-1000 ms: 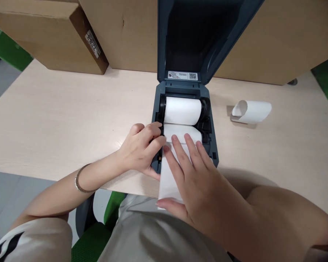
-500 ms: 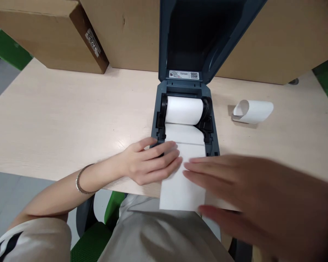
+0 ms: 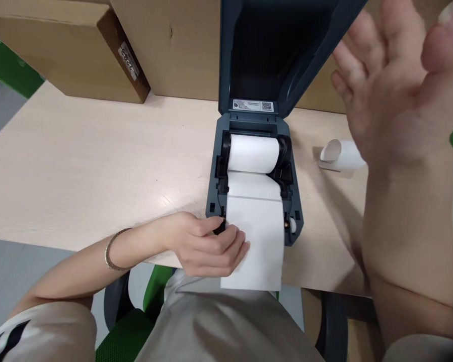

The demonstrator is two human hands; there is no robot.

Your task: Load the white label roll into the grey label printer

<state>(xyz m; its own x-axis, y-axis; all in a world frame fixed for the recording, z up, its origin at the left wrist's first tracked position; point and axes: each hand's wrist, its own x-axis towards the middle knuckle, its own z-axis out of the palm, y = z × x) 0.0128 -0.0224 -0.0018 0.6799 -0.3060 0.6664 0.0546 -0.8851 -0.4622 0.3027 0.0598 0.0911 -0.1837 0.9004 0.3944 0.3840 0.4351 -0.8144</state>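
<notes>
A dark blue-grey label printer (image 3: pixel 215 196) sits on the table with its lid (image 3: pixel 226 55) raised. Inside lies a white label roll (image 3: pixel 253 153), and its label strip (image 3: pixel 264 241) runs toward me over the printer's front and past the table edge. My left hand (image 3: pixel 211 246) has its fingers curled on the strip's left edge, its thumb beside the printer's front left corner. Up at the right, close to the camera, my right hand (image 3: pixel 396 80) is open and holds nothing, palm facing me and fingers bent. It is next to the raised lid.
A curled piece of white label paper (image 3: pixel 343 155) lies right of the printer, partly behind my right forearm. A cardboard box (image 3: pixel 68 55) stands at the back left. A large cardboard panel (image 3: pixel 181 50) rises behind the printer. Below is a green chair (image 3: pixel 126 337).
My right hand has moved from the label strip up and right, beside the lid, uncovering the printer's front right corner. My left hand has slid slightly toward me and its fingers have curled.
</notes>
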